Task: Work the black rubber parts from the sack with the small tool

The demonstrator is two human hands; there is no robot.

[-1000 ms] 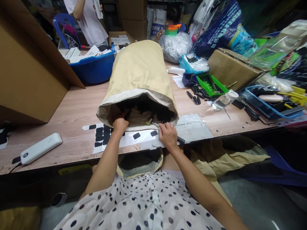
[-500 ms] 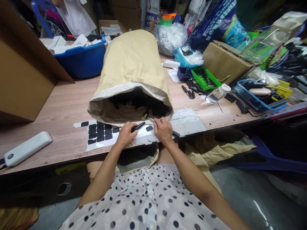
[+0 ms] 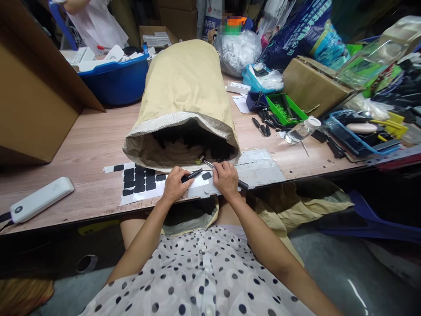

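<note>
Where the hands meet: near edge of the counter (image 3: pixel 88 145), just before the open mouth of the sack (image 3: pixel 184 87).
Left hand (image 3: pixel 173 184): fingers pinched on a black stick (image 3: pixel 192 175), thumb on top; wrist at the counter edge.
Right hand (image 3: pixel 225 177): fingers clenched about a slim tool (image 3: pixel 208 164); its silver tip points at the sack mouth, its black end juts out past the palm to the right.
Stick, place: over the white pad sheet (image 3: pixel 140 182), between the two hands, its free end aimed at the right hand; whether it touches the sheet cannot be told.
Stick, look: short, thin, matt black, pen-like; finer detail is too small to tell.
Stick, handling: probably light and stiff, likely plastic, smooth enough to roll or slip; a pinch near mid-length should steady it and leave one end free.
Sack: tan paper, lying on its side, rim rolled back; a dark heap of black parts (image 3: pixel 190 142) shows inside.
Pad sheet: white backing with rows of black rectangular pads left of the left hand; one lone pad (image 3: pixel 206 176) lies between the hands.
Left side: white power bank (image 3: pixel 41 199), cardboard box (image 3: pixel 36 109), blue basin (image 3: pixel 115 83).
Right side: green tray (image 3: pixel 284 109), clear bottle (image 3: pixel 301 130), loose sticks (image 3: pixel 263 127) beside them.
Far end: another person (image 3: pixel 95 26) in a pale top, well apart from the hands.
</note>
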